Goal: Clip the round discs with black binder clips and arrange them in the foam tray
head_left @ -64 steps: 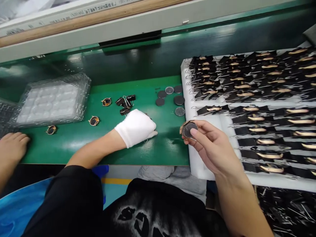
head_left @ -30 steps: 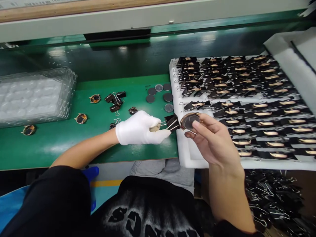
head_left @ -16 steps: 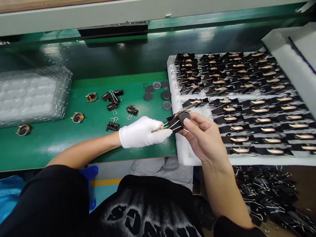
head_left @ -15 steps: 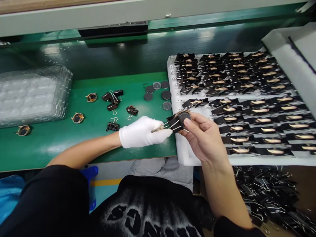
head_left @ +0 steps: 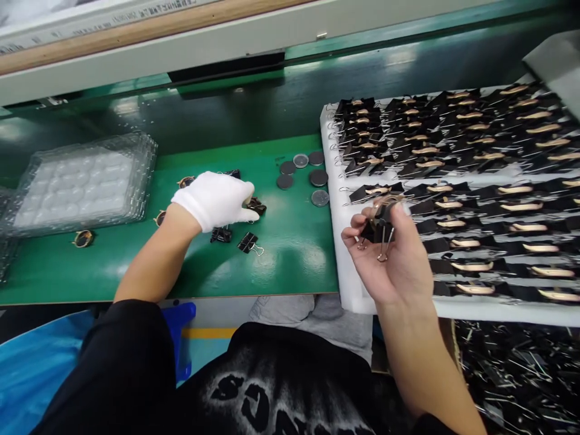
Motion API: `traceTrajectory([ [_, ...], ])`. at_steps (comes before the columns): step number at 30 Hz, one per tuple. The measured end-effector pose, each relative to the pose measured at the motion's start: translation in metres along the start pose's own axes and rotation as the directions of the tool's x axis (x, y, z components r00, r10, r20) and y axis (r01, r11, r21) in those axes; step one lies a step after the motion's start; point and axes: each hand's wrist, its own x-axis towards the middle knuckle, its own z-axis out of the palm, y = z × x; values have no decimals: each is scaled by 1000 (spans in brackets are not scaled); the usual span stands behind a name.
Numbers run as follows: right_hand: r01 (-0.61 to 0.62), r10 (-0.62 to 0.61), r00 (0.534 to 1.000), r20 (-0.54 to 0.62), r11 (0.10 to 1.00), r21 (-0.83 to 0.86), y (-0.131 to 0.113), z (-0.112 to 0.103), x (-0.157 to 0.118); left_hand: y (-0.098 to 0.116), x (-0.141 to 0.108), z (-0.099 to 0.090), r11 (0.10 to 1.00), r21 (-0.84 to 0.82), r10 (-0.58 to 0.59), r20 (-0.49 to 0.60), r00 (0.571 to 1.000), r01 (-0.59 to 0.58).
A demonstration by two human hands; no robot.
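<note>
Holding watch case (head_left: 388, 205) between fingers; right hand (head_left: 399, 263)

Has, on the chest of the black shirt (head_left: 272, 368), large brush-style lettering (head_left: 257, 406), black within a whitish haze. Starts on the left with an S-like shape, goes on with a rounded one, slopes down to the right and gets cut off by the lower border; cannot be read as a sure word. Bears, at upper left on the pale strip (head_left: 81, 31) just above the wooden rail (head_left: 136, 33), a line of small dark print (head_left: 167, 7). Seems to include Chinese characters towards the right end, then smaller marks further left; too slanted, small and blurred to make out with confidence.
</note>
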Motion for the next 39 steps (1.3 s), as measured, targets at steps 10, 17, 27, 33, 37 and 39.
traceTrajectory([
  [10, 8, 73, 969, 238, 946, -324, 11, -4, -9, 31, 5, 0, 661, -697, 61, -320, 945, -279],
  [17, 65, 87, 910, 406, 936, -347, 7, -4, -17, 68, -7, 2, 486, -788, 346, -223, 912, -377],
  [27, 154, 106, 871, 480, 869, -471, -9, -11, -15, 84, -17, 5, 742, -566, 245, -270, 931, -359],
  [33, 122, 146, 861, 488, 871, -476, -12, -4, -15, 87, -14, 11, 569, -759, 244, -212, 946, -317],
  [37, 67, 99, 934, 343, 895, -442, -21, -7, -9, 84, -9, 12, 407, -894, 149, -138, 979, -188],
  [39, 126, 39, 949, 312, 862, -490, -28, -12, -4, 80, -9, 10, 354, -924, 145, -102, 984, -148],
])
